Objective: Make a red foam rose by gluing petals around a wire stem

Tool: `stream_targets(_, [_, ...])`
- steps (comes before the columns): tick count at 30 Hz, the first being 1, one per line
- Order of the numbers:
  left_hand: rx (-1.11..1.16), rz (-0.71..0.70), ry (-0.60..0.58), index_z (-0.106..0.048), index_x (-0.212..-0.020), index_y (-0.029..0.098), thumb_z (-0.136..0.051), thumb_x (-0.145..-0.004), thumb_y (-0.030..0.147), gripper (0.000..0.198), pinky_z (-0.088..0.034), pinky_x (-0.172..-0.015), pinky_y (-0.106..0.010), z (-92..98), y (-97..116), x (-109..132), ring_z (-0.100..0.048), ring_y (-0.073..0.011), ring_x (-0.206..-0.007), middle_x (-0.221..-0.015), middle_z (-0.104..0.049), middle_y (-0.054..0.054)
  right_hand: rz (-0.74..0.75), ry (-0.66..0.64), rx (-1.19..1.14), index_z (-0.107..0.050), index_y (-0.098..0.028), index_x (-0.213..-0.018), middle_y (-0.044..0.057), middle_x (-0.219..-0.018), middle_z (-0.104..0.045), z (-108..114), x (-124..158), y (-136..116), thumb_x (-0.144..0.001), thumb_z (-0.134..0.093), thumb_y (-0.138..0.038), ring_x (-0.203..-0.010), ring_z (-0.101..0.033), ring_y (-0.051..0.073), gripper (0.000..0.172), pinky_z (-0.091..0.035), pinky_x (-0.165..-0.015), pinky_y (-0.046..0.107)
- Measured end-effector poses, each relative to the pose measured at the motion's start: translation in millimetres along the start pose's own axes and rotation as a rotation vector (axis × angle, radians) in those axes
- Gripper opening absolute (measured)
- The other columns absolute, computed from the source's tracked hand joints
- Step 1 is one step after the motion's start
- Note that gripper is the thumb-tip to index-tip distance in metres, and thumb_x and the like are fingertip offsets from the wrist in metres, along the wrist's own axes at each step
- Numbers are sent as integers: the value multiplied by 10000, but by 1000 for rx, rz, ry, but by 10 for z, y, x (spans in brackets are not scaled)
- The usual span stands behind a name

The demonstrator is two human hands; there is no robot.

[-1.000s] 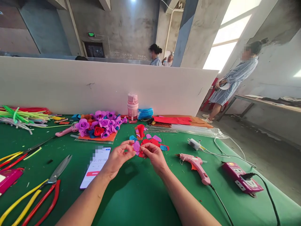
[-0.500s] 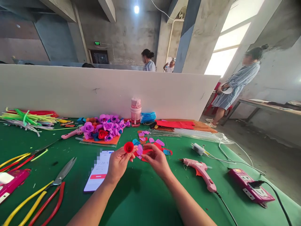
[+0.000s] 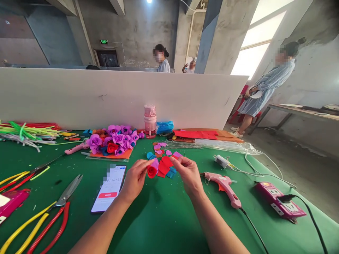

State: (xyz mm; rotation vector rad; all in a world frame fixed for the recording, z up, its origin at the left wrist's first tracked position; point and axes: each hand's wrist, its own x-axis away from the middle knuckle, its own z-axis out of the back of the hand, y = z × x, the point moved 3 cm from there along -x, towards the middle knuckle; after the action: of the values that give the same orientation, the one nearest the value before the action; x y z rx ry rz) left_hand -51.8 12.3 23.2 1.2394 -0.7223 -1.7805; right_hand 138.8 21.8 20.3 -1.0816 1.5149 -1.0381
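Between the thumb and fingers of my left hand (image 3: 136, 180) is a small rolled red flower (image 3: 152, 172), its round opening facing me. My right hand (image 3: 188, 174) is closed in a pinch at the edge of a red petal (image 3: 166, 161), level with the flower and a little apart from it. Loose blue petals (image 3: 150, 155) and purple petals (image 3: 177, 154) lie scattered just beyond both hands. Farther left, a heap of finished purple roses (image 3: 122, 140) with a few red and blue ones rests on an orange sheet.
A pink glue gun (image 3: 224, 185) and a power strip (image 3: 280, 203) with cords lie right. A phone (image 3: 108, 190) and large scissors (image 3: 63, 199) are left. Behind stand a pink bottle (image 3: 150, 121) and a white partition (image 3: 116, 98). A person (image 3: 275, 81) stands beyond the table's right side.
My right hand has gone from loosely spread fingers to a pinch at the red petal. My left hand has tilted the red flower and lowered it slightly. The view has shifted a little.
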Motion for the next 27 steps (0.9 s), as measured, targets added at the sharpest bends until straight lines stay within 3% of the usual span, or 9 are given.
stream_targets(2, [-48, -26, -3, -701, -1096, 284, -508, -869, 216, 306, -416, -847, -317, 1, -17, -6, -586, -233, -938, -1011, -685, -81, 62, 11, -20, -430, -197, -461, 18, -707, -624, 8, -3, -31, -685, -706, -257, -776, -574, 176, 360, -417, -662, 269])
stream_targets(5, [-98, -45, -5, -692, -1118, 270, -497, -872, 202, 321, -421, -821, -309, -4, -45, -7, -586, -223, -886, -959, -681, -81, 64, -97, -94, -620, -219, -734, 46, -1061, -658, -23, -6, -57, -659, -729, -234, -947, -606, 202, 133, -459, -752, 287])
stream_targets(7, [-113, -55, -6, -695, -1112, 265, -495, -874, 195, 319, -423, -824, -308, -17, -58, 0, -590, -220, -880, -950, -681, -80, -5, -153, -96, -650, -228, -886, 43, -950, -682, -46, 1, -40, -684, -734, -312, -716, -630, 155, 235, -471, -636, 272])
stream_targets(10, [-135, -93, -30, -684, -1123, 254, -481, -882, 188, 322, -437, -830, -316, -49, -52, 18, -594, -217, -908, -995, -681, -81, -51, -115, -7, -628, -190, -670, -38, -504, -539, -46, 12, -10, -721, -706, -429, -401, -420, 76, 257, -357, -436, 228])
stream_targets(13, [-190, -146, -55, -653, -1164, 232, -440, -900, 166, 345, -461, -824, -321, -81, -28, 35, -599, -203, -930, -1032, -674, -87, 67, -42, 26, -498, -188, -487, -20, -538, -546, -40, 19, -37, -705, -724, -415, -516, -484, 95, 388, -407, -519, 230])
stream_targets(16, [-226, -174, -48, -642, -1170, 227, -424, -915, 167, 341, -478, -836, -319, -99, -12, 44, -609, -189, -955, -1035, -673, -86, 107, -132, -1, -604, -205, -664, 18, -784, -657, -81, 33, -47, -662, -762, -373, -731, -597, 150, 231, -472, -663, 269])
stream_targets(21, [-235, -181, -24, -642, -1155, 225, -422, -922, 175, 325, -501, -825, -307, -113, -31, 46, -629, -176, -951, -1055, -678, -76, 53, -53, 122, -583, -209, -591, -32, -469, -518, -54, 42, -26, -784, -630, -450, -496, -534, 139, 312, -453, -561, 289])
stream_targets(24, [-241, -163, -15, -653, -1131, 213, -432, -920, 185, 307, -503, -819, -302, -112, -44, 45, -637, -174, -925, -1018, -685, -74, 281, -52, 344, -703, -223, -776, 47, -842, -695, -61, 60, -114, -703, -718, -370, -872, -628, 220, 165, -471, -795, 344])
stream_targets(27, [-248, -152, -20, -657, -1121, 204, -440, -920, 197, 296, -502, -814, -294, -109, -46, 43, -639, -172, -902, -998, -689, -73, 255, -104, 410, -733, -216, -824, 48, -812, -721, -95, 81, -102, -790, -636, -373, -821, -654, 217, 187, -482, -773, 331])
